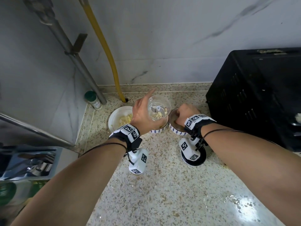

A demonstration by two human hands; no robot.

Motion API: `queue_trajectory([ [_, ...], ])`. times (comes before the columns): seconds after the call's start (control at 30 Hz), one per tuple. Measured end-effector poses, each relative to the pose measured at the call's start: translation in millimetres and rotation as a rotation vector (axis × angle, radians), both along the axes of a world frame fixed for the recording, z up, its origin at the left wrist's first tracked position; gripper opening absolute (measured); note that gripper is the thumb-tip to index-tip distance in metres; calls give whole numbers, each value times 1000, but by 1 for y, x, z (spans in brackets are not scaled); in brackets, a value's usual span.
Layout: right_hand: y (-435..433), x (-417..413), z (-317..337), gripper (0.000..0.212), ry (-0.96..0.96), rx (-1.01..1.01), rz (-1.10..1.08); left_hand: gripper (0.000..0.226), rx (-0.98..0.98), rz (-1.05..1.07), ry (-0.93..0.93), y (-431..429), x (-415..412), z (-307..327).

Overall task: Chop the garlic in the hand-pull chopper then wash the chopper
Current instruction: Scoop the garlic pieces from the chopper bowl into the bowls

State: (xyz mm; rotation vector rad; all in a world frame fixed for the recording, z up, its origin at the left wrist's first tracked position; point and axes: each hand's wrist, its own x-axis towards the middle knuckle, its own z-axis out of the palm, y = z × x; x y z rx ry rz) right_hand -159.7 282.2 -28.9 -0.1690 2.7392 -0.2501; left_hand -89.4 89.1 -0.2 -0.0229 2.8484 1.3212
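The clear chopper cup (158,110) is up off the speckled counter (171,185), tilted toward the camera, its white blade post and several peeled garlic cloves (158,114) showing inside; the left hand (141,113) wraps it from the left side, palm against the wall, forefinger sticking up and away past the rim. The cup hangs above a blue-patterned bowl (157,130); just to its right sits a second patterned bowl (176,130), and the right hand (184,113) is down in it, fingers curled and bunched together; what they hold, if anything, I cannot tell. Left of the cup, a white bowl (117,118) with pale yellow chopped bits lies against the left wrist's line. Near the right wrist, a dark round lid (196,158) rests flat on the counter, partly covered by a marker block. Both wrists wear black bands with printed marker squares; white blocks dangle below them. Further out: a yellow hose (104,46) running down the marble wall, a green-capped jar (93,100) in the corner, a black appliance (260,95) at the right.
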Motion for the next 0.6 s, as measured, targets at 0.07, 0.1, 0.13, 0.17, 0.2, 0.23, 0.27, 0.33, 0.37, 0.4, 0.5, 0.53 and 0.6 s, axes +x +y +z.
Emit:
queue_trajectory([
  [0.07,-1,2,1,10,-45,-17,47,113,-1,-1,-10,0,1,1],
  [0.1,-3,3,1,10,-53,-28,64,113,0,1,-13,-1,2,2],
  [0.13,-3,4,-1,10,-49,-32,73,113,2,0,-16,-1,3,2],
  [0.17,-3,5,-3,12,-35,-31,77,114,4,-4,-16,-1,3,2],
  [0.2,-4,5,-5,15,-21,-24,81,114,3,-9,-14,-1,4,2],
  [0.23,-5,6,-8,18,-11,-10,91,113,2,-12,-13,-1,4,1],
  [0.27,-5,6,-9,17,-7,9,109,113,2,-14,-11,-1,4,1],
  [0.33,-8,4,-10,11,-29,43,148,113,2,-11,-12,-1,4,1],
  [0.37,-9,3,-10,10,-43,51,159,112,2,-9,-12,-1,4,1],
  [0.4,-9,2,-11,13,-53,56,164,112,3,-6,-15,-1,3,1],
  [0.5,-10,0,-13,19,-45,78,163,112,9,9,-22,-1,3,0],
  [0.53,-10,0,-15,15,-35,81,172,112,11,13,-25,-1,2,0],
  [0.6,-11,1,-17,10,-28,90,192,112,15,16,-32,-1,2,0],
])
